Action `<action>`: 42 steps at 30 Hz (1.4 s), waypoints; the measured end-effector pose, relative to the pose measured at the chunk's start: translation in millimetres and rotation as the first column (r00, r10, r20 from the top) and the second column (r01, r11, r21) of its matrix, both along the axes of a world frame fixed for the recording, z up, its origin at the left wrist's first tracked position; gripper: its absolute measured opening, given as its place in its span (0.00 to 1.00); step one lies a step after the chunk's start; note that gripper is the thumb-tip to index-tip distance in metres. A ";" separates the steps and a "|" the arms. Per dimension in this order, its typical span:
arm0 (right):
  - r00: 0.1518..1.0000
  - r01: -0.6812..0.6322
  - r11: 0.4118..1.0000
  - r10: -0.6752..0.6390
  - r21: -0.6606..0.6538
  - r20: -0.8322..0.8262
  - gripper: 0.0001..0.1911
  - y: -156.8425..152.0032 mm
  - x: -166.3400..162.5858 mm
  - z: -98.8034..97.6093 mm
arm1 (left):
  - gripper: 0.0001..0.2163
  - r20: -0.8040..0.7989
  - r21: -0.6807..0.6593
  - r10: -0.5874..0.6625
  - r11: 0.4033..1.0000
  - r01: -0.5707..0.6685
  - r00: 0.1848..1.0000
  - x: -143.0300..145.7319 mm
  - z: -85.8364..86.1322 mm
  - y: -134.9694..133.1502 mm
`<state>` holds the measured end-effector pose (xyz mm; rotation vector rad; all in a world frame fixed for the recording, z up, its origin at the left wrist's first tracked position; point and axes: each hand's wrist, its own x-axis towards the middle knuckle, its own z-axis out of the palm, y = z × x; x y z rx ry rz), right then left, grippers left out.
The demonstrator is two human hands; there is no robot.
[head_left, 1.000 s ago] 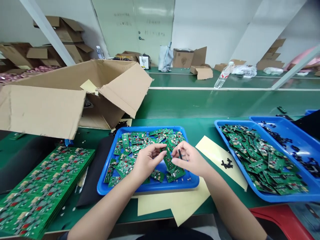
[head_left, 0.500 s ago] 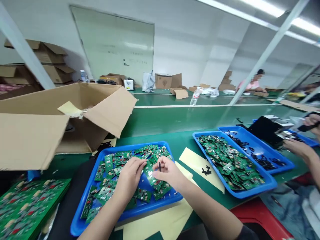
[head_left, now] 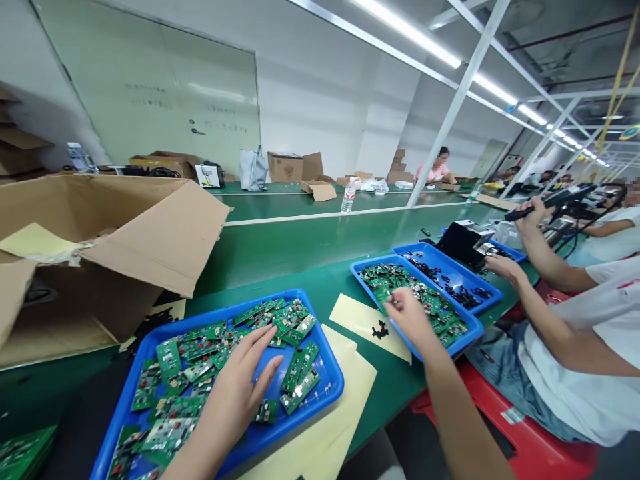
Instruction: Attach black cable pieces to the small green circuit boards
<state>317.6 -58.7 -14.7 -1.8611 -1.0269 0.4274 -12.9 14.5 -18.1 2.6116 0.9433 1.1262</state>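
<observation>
My left hand (head_left: pixel 245 380) hovers over the near blue tray (head_left: pixel 327 353), fingers stretched and thumb apart, with nothing in its grip. Under and around it lie many small green circuit boards (head_left: pixel 169 360). My right hand (head_left: pixel 411 315) is at the left side of a second blue tray (head_left: pixel 473 333), heaped with similar boards. Its fingers are pinched at a green circuit board (head_left: pixel 383 297), partly hidden by the hand. Just below that hand, several small black parts (head_left: pixel 380 329) rest on a cream paper sheet (head_left: pixel 350 312).
A third blue tray (head_left: pixel 493 303) holds black parts. Beside it, a co-worker's hands (head_left: pixel 505 267) hold a black tool (head_left: pixel 555 200) and work near a black box (head_left: pixel 460 243). An open carton (head_left: pixel 150 233) stands at left. A plastic bottle (head_left: pixel 349 195) is farther back.
My right hand has moved from the near tray to the second tray on the right. My left hand has opened from a pinch. The view has turned right; the co-worker has raised the tool.
</observation>
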 end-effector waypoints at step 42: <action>0.704 -0.648 0.693 0.703 0.315 -0.099 0.20 83.8 -133.0 -26.3 | 0.09 0.157 -0.354 0.097 0.935 -0.036 0.983 -1.9 9.1 -3.2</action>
